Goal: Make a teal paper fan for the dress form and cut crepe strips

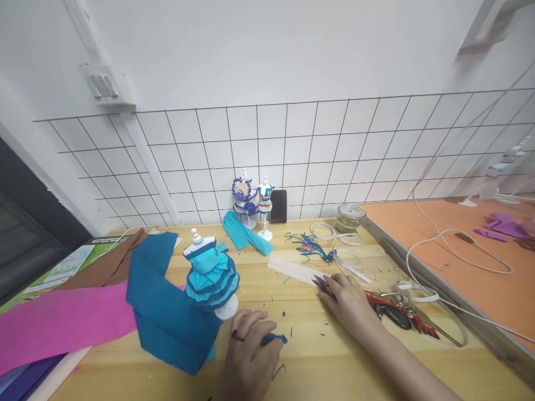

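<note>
My left hand (249, 348) rests on the wooden table (317, 356) with its fingers curled round a small strip of blue paper (273, 338). Just left of it stands a small white mannequin wearing a layered light-blue paper dress (210, 278), tilted on its round base. My right hand (349, 303) reaches forward to the right, fingers closed on the dark tips of a small tool (321, 284) beside a white paper strip (295, 270). Red-handled scissors (397, 312) lie just right of that hand.
Dark teal paper (163, 312), pink paper (62, 323) and brown paper (112, 264) lie at the left. Two dressed mini mannequins (253, 203), a phone (278, 206), a jar (349, 217), tape rings and blue scraps (313, 245) sit near the wire grid wall. An orange board (460, 250) with cable lies right.
</note>
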### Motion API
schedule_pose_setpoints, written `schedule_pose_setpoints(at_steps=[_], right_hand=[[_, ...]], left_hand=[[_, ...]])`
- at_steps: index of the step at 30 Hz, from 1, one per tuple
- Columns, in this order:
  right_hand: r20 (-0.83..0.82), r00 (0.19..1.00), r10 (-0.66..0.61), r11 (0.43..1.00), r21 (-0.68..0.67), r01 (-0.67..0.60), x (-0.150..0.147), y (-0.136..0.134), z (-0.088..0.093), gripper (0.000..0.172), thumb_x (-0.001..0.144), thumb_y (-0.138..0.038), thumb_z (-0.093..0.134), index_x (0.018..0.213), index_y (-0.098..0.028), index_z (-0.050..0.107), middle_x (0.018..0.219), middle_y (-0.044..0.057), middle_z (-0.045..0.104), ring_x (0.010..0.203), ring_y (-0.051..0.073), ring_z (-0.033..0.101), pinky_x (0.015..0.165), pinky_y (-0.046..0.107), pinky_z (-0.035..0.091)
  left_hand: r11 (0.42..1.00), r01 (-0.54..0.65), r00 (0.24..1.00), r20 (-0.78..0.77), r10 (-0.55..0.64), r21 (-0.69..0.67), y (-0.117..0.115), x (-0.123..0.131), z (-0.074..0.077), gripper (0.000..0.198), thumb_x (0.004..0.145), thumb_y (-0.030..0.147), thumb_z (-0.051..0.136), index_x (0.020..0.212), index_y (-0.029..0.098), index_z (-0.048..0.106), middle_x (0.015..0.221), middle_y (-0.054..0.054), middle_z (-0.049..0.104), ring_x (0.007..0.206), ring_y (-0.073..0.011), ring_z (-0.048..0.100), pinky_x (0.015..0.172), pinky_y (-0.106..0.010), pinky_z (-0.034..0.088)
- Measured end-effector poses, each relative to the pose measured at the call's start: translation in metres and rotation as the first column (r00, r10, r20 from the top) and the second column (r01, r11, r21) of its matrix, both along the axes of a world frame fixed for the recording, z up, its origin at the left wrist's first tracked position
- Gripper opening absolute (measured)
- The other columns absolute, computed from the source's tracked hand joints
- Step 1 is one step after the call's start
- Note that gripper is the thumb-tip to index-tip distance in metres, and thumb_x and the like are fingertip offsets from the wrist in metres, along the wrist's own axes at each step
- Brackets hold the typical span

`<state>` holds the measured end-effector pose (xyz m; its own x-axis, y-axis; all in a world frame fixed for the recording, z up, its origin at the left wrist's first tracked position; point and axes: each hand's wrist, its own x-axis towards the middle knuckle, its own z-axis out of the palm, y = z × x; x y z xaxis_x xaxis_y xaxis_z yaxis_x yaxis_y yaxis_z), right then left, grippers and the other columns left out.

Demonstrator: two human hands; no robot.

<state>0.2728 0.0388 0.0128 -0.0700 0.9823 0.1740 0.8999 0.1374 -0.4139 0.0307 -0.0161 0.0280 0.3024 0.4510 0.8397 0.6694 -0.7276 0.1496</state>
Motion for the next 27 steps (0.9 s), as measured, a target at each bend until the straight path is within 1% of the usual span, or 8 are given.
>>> schedule_pose_setpoints(at_steps=[2,3,5,7,10,13,16,27], right_hand=[[-0.049,0.997,0.066,0.998,0.007,-0.065,-0.017,-0.017,0.01,0.028,0.083,-0.034,0.046,0.098,-0.017,0.062,0.1,0.013,0.059,0.096,0.027,0.05,0.085,0.039,0.036],[-0.099,0.987,0.128,0.992,-0.006,-0.129,-0.028,-0.025,0.015,0.027,0.086,-0.036,0.042,0.09,-0.02,0.063,0.093,0.009,0.061,0.09,0.023,0.053,0.081,0.034,0.039],[-0.411,0.89,0.198,0.938,-0.183,-0.293,-0.048,-0.041,0.021,0.033,0.086,-0.042,0.041,0.076,-0.018,0.061,0.076,0.004,0.06,0.073,0.018,0.053,0.066,0.028,0.041],[-0.6,0.787,0.144,0.862,-0.314,-0.397,-0.063,-0.052,0.021,0.037,0.084,-0.048,0.043,0.07,-0.017,0.057,0.062,-0.001,0.052,0.062,0.014,0.048,0.057,0.024,0.036],[-0.752,0.658,0.037,0.801,-0.371,-0.47,-0.074,-0.058,0.015,0.043,0.08,-0.055,0.045,0.059,-0.017,0.047,0.055,-0.006,0.041,0.055,0.01,0.038,0.053,0.023,0.029],[-0.831,0.555,-0.033,0.783,-0.367,-0.503,-0.074,-0.057,0.013,0.042,0.078,-0.055,0.049,0.058,-0.019,0.041,0.055,-0.007,0.039,0.053,0.009,0.033,0.053,0.023,0.025],[-0.865,0.497,-0.067,0.767,-0.363,-0.528,-0.073,-0.056,0.016,0.04,0.075,-0.054,0.052,0.057,-0.019,0.042,0.054,-0.007,0.04,0.052,0.009,0.032,0.053,0.024,0.023],[-0.899,0.419,-0.125,0.736,-0.367,-0.568,-0.072,-0.054,0.011,0.042,0.068,-0.057,0.057,0.056,-0.019,0.045,0.049,-0.007,0.039,0.046,0.008,0.03,0.049,0.023,0.02]], left_hand=[[1.0,0.007,1.0,0.001,-0.007,0.005,0.0,-0.001,-0.001,0.02,0.073,0.004,0.052,0.067,0.021,0.06,0.077,-0.001,0.066,0.084,-0.018,0.059,0.08,-0.037,0.043],[1.0,0.01,1.0,0.0,-0.01,0.011,0.0,-0.001,-0.001,0.021,0.074,0.004,0.052,0.068,0.022,0.061,0.077,-0.002,0.066,0.085,-0.0179,0.059,0.081,-0.037,0.043],[1.0,0.011,1.0,-0.007,-0.011,0.028,0.0,-0.001,-0.004,0.021,0.075,0.004,0.051,0.067,0.022,0.061,0.077,-0.001,0.066,0.086,-0.0172,0.058,0.083,-0.037,0.042],[0.999,0.016,1.0,-0.014,-0.015,0.047,0.0,-0.001,-0.006,0.022,0.077,0.006,0.051,0.067,0.022,0.061,0.077,-0.001,0.066,0.086,-0.0165,0.058,0.084,-0.036,0.041],[0.999,0.029,0.999,-0.031,-0.027,0.046,0.0,0.001,-0.008,0.022,0.08,0.009,0.05,0.069,0.024,0.061,0.078,0.0,0.067,0.086,-0.0161,0.059,0.084,-0.037,0.041],[0.999,0.039,0.999,-0.038,-0.037,0.036,0.0,0.003,-0.008,0.023,0.082,0.01,0.048,0.068,0.023,0.061,0.078,0.0,0.067,0.086,-0.0158,0.059,0.084,-0.036,0.04],[0.998,0.05,0.998,-0.029,-0.049,0.042,0.0,0.004,-0.007,0.025,0.082,0.009,0.047,0.066,0.022,0.06,0.078,0.0,0.067,0.086,-0.0154,0.059,0.085,-0.036,0.04],[0.997,0.067,0.997,-0.043,-0.065,0.035,0.0,0.006,-0.006,0.022,0.08,0.009,0.05,0.067,0.023,0.061,0.08,0.0,0.068,0.086,-0.0157,0.059,0.083,-0.035,0.042]])
